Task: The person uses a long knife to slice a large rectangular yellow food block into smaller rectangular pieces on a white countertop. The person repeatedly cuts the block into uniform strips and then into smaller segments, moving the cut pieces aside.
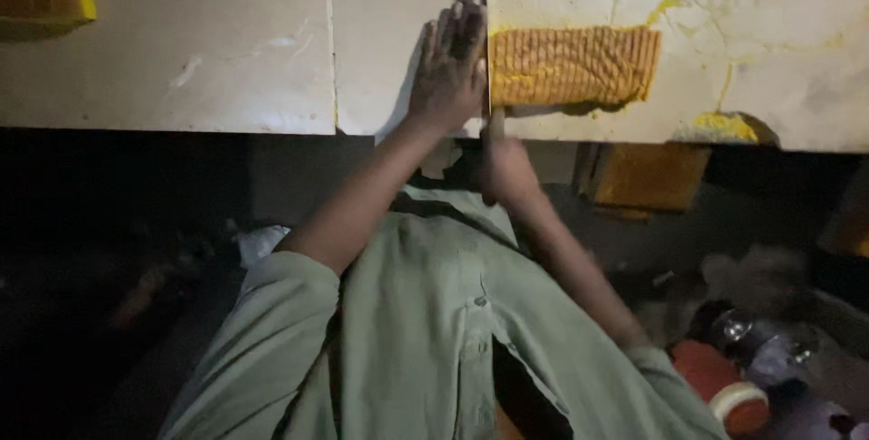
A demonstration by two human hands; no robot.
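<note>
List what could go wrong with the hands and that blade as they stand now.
1. The left hand lies flat on the slab right beside the long blade; a slip might nick its fingers.
2. The right hand grips the handle below the slab edge, so the blade could tilt and cut crooked.
3. The ridged orange block sits near that edge and could slide off.

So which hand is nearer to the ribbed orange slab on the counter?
Left. The left hand lies flat on the counter, fingers right at the ribbed orange slab's left edge. The right hand sits below the counter edge, gripping a blade handle.
</note>
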